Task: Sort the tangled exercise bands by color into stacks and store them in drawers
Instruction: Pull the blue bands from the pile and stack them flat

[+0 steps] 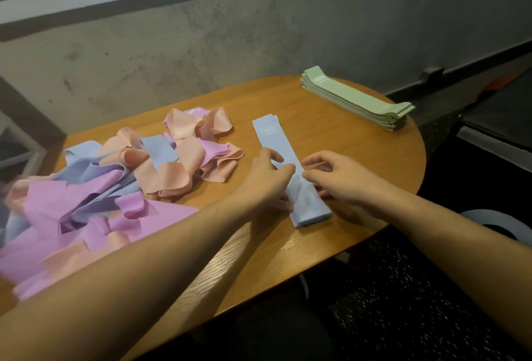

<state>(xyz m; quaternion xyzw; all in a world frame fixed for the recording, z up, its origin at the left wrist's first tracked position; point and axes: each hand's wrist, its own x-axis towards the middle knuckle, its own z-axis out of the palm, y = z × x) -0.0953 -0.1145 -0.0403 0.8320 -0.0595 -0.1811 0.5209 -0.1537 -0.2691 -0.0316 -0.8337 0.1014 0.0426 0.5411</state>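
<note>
A flat stack of light blue bands [273, 134] lies lengthwise in the middle of the wooden table [331, 136]. My left hand [269, 177] rests on the stack's left side, thumb and fingers curled over the top band. My right hand [338, 176] hovers at the stack's right edge with fingers loosely bent, its lower fingers touching the bands. A tangled heap of pink, peach and blue bands [121, 185] covers the table's left half. A neat stack of green bands [357, 98] lies at the far right.
A grey concrete wall [201, 43] runs close behind the table. To the right, beyond the table's rounded edge, stands dark furniture [495, 130]. A dark speckled floor [403, 288] shows below the front edge.
</note>
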